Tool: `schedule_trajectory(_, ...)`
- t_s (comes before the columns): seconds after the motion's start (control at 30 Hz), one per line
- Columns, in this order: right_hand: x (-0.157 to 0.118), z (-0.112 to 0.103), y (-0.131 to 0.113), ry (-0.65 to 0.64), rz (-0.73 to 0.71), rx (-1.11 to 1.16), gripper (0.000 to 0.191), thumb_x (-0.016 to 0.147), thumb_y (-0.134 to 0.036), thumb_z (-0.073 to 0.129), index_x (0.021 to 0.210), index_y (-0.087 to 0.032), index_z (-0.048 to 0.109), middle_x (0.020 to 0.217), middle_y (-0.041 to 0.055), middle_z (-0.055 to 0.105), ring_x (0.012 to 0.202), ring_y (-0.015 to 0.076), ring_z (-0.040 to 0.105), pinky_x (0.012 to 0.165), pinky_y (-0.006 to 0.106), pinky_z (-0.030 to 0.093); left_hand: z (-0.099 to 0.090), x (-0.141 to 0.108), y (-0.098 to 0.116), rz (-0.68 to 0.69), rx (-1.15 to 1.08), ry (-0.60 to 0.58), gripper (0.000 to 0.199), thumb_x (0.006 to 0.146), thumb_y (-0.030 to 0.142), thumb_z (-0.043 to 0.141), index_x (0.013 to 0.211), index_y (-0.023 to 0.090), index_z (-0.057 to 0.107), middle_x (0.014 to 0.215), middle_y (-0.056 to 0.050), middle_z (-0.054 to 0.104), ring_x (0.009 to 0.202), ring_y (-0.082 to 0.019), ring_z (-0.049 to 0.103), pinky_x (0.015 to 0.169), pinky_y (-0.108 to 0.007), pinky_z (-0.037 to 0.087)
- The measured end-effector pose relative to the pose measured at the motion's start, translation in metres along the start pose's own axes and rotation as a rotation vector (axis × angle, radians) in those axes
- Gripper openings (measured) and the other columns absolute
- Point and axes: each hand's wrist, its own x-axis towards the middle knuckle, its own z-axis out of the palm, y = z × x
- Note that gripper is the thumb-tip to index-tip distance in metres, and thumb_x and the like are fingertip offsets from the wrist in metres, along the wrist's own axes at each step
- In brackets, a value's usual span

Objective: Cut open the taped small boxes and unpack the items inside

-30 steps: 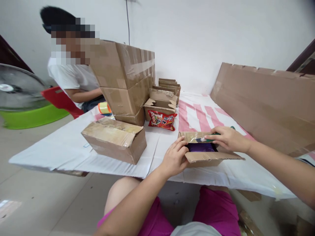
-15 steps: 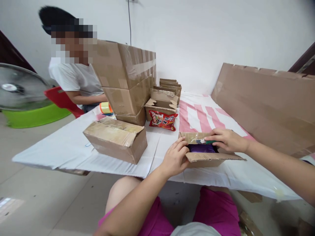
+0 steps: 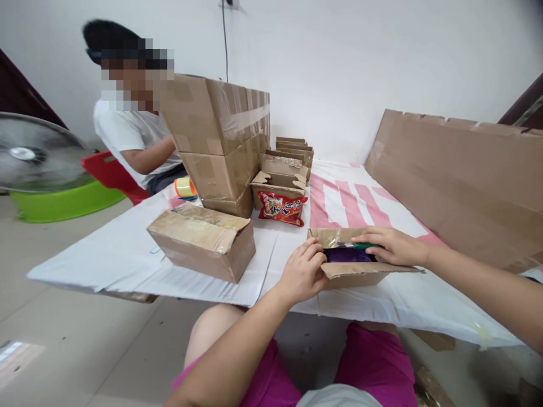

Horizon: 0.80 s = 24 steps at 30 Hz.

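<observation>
The step in hand seems to be work along the far flap of an open box (image 3: 356,281) on the counter (image 3: 278,249), with a purple item (image 3: 345,256) inside. The left hand (image 3: 302,268) is clamped on the box's left end, the right hand (image 3: 396,246) around a green tool (image 3: 365,245); the next move likely calls for steady bracing.

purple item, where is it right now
In the head view, right of centre, the purple item lies inside the open brown cardboard box, between the left hand and right hand.
</observation>
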Motion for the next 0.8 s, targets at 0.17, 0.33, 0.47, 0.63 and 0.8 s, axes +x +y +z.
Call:
schedule_trajectory(0.17,0.003,-0.0015,-0.0007,-0.054,0.083,0.042,0.041,0.097,-0.035,0.037,0.132,-0.024,0.056,0.12,0.0097,0.064,0.109,0.0215,0.06,0.095,0.039,0.048,0.0012,-0.0003,-0.0007,0.004,0.025,-0.006,0.026,0.07,0.018,0.059,0.095,0.019,0.057,0.111,-0.011,0.061,0.127,-0.031,0.045,0.106,-0.046,0.043)
schedule_trajectory(0.33,0.002,-0.0027,-0.0023,-0.04,0.031,-0.062,0.039,0.095,-0.035,0.043,0.131,-0.027,0.057,0.114,0.0091,0.064,0.099,0.0204,0.062,0.086,0.036,0.051,0.0004,-0.0003,-0.0012,0.017,0.035,-0.006,0.024,0.072,0.02,0.059,0.095,0.018,0.057,0.11,-0.011,0.061,0.126,-0.031,0.046,0.105,-0.045,0.043)
schedule_trajectory(0.47,0.0017,-0.0038,-0.0057,-0.009,-0.092,-0.359,0.037,0.093,-0.025,0.045,0.126,-0.027,0.061,0.101,0.0095,0.063,0.084,0.0194,0.061,0.072,0.033,0.05,-0.0004,0.0007,-0.0009,0.027,0.039,-0.01,0.024,0.072,0.021,0.059,0.095,0.018,0.057,0.109,-0.011,0.06,0.125,-0.031,0.046,0.104,-0.045,0.043)
schedule_trajectory(0.63,0.0042,-0.0051,-0.0061,0.025,-0.282,-0.553,0.038,0.092,-0.017,0.042,0.124,-0.022,0.06,0.098,0.0107,0.063,0.082,0.0191,0.058,0.072,0.035,0.049,-0.0002,0.0008,-0.0017,0.027,0.04,-0.028,0.025,0.071,0.02,0.059,0.095,0.019,0.058,0.108,-0.011,0.059,0.124,-0.031,0.046,0.104,-0.046,0.042)
schedule_trajectory(0.8,0.0032,-0.0019,-0.003,0.049,-0.231,-0.399,0.036,0.095,-0.022,0.042,0.126,-0.024,0.06,0.102,0.0097,0.063,0.085,0.018,0.06,0.073,0.033,0.05,-0.0009,0.0006,-0.0016,0.022,0.03,-0.022,0.024,0.071,0.022,0.059,0.095,0.019,0.058,0.108,-0.012,0.059,0.125,-0.032,0.045,0.103,-0.046,0.043)
